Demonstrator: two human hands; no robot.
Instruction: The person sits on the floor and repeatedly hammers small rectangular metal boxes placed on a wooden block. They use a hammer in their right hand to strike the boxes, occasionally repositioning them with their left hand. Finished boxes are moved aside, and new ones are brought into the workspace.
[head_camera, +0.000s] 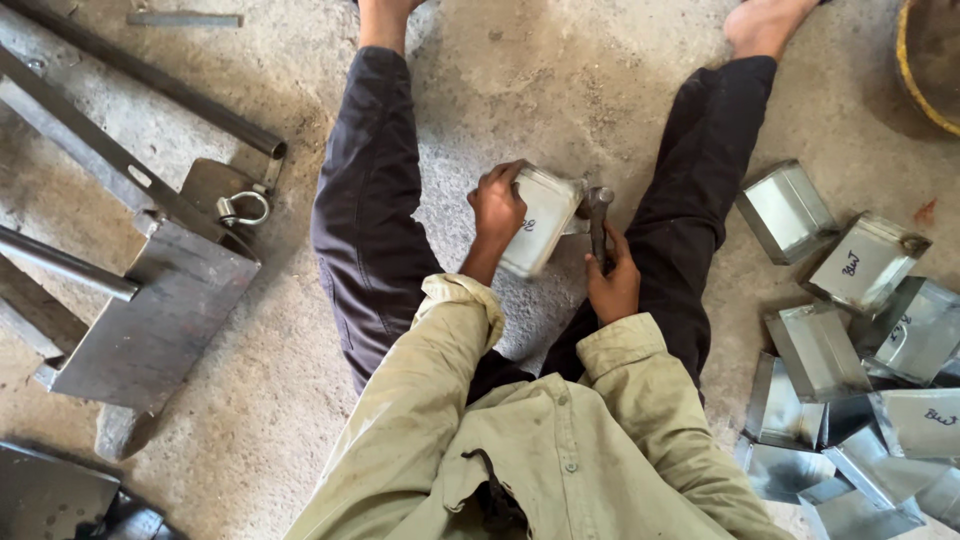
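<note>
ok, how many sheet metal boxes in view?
About 11. One box is in the left hand, with a hammer in the right hand. Roughly ten lie in the pile on the floor at right; they overlap, so some may be hidden.

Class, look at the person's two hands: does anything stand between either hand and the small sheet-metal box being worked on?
Nothing visible does. The left hand grips the shiny folded sheet-metal box directly. The right hand holds a dark metal hammer, whose head sits against the box's edge.
</note>
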